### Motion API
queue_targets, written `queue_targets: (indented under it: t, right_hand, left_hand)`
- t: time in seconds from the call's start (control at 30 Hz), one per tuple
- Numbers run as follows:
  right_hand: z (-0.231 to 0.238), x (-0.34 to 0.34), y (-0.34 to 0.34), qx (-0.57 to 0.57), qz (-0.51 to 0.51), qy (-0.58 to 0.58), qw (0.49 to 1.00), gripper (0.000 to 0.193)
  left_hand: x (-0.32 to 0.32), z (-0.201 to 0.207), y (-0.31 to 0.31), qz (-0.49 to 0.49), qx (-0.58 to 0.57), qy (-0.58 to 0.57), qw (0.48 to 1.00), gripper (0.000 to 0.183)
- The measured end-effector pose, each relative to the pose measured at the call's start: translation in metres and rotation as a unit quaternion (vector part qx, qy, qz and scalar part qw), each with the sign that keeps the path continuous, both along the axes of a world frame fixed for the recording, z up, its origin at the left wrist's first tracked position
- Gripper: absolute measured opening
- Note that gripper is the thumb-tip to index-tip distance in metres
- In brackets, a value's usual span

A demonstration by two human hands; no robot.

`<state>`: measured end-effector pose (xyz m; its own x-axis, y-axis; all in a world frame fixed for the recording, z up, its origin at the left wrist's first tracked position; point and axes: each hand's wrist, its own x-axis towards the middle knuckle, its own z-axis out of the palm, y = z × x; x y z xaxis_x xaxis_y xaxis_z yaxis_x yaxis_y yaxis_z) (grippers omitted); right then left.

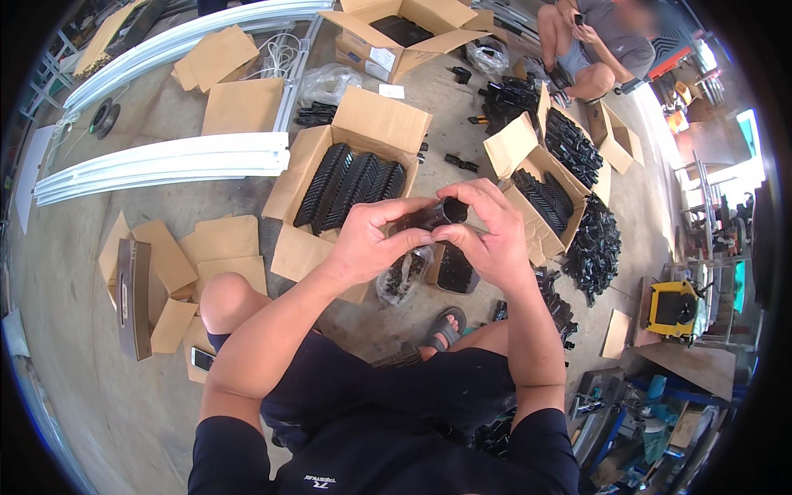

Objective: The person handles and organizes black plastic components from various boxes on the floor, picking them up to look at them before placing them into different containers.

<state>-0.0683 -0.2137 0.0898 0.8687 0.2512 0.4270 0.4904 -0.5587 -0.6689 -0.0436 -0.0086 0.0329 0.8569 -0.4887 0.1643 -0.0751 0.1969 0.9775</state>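
Open box (381, 118), far side, left of centre: black parts (351, 188) in neat rows, probably to save space. Smaller box (511, 148) to its right, filled similarly. Loose pile (594, 256) farther right, near that box. Left hand (373, 241) and right hand (497, 235): both gripping, fingers and thumbs around one black tube (427, 219) held between them, above a clear bag (402, 285); two-sided hold presumably steadies it.

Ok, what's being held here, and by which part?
A black piece, held by its two ends: left hand at its left end, right hand at its right.
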Motion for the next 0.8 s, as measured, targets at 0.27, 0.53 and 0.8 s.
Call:
queue_targets:
  t: [0.27, 0.53, 0.8]
  right_hand:
    - [-0.005, -0.004, 0.006, 0.032, -0.03, 0.006, 0.999, 0.051]
    - [-0.01, -0.004, 0.005, 0.041, -0.057, 0.056, 0.996, 0.046]
    - [-0.021, -0.001, 0.005, 0.12, -0.059, 0.103, 0.986, 0.038]
  left_hand:
    - [-0.001, -0.008, 0.003, -0.011, -0.002, 0.035, 0.999, 0.037]
    - [-0.001, -0.006, 0.003, -0.005, 0.075, -0.031, 0.997, 0.042]
    - [-0.001, -0.008, 0.0, -0.05, -0.017, 0.127, 0.99, 0.04]
